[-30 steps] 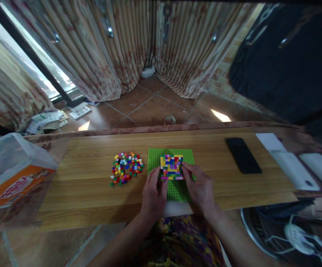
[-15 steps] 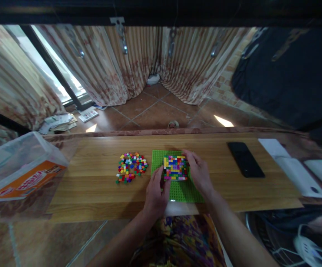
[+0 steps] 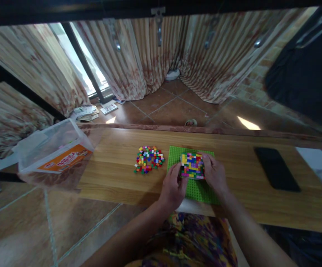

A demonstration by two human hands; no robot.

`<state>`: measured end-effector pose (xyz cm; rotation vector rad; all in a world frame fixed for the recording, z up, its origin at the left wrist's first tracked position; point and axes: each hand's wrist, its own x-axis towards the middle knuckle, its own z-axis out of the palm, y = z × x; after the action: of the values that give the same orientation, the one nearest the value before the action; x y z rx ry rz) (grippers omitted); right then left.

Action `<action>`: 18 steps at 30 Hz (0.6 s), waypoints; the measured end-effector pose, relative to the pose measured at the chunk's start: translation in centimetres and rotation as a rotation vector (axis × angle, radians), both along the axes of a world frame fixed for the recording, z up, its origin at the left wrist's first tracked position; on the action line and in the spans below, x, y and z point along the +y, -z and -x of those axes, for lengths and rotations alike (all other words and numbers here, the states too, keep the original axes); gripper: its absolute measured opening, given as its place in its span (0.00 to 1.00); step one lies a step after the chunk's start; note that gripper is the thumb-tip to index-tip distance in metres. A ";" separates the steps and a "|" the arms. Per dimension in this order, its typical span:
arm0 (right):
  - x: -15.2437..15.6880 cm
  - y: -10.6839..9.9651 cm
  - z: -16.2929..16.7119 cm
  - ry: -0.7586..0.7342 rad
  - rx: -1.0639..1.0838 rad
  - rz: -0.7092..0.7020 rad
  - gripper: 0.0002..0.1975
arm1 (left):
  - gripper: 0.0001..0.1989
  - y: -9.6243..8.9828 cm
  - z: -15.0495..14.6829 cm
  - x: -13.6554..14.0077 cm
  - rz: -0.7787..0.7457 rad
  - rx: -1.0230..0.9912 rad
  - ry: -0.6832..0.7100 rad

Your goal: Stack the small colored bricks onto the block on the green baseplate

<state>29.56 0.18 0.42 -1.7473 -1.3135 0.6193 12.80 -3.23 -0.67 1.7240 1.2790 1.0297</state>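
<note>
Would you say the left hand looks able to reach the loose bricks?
Probably yes: only flat green baseplate and tabletop seem to lie between the left hand and the loose bricks.

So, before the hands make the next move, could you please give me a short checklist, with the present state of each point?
1. Left hand at the left side of the brick panel: ok.
2. Right hand at the panel's right side, fingers by the far corner: ok.
3. Panel above the green baseplate, inside its outline: ok.
4. Panel pressed onto the baseplate's studs: cannot tell; its underside is hidden.
5. Loose bricks apart from the baseplate, to its left: ok.
6. Black phone-like slab clear of both hands, on the right: ok.
</note>
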 end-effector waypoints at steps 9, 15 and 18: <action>-0.9 1.5 -0.2 0.164 0.068 -0.041 0.30 | 0.11 -1.7 8.7 4.1 -0.089 0.363 -0.265; -1.6 2.4 0.0 0.224 0.044 -0.044 0.30 | 0.09 -1.8 10.3 6.6 -0.105 0.700 -0.181; -1.6 2.4 0.1 0.217 0.044 -0.059 0.29 | 0.07 -1.9 9.7 7.0 -0.107 0.739 -0.163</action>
<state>29.44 -1.37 -2.01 -1.7870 -1.0834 0.4884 3.08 3.80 1.27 2.2149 1.8622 0.5497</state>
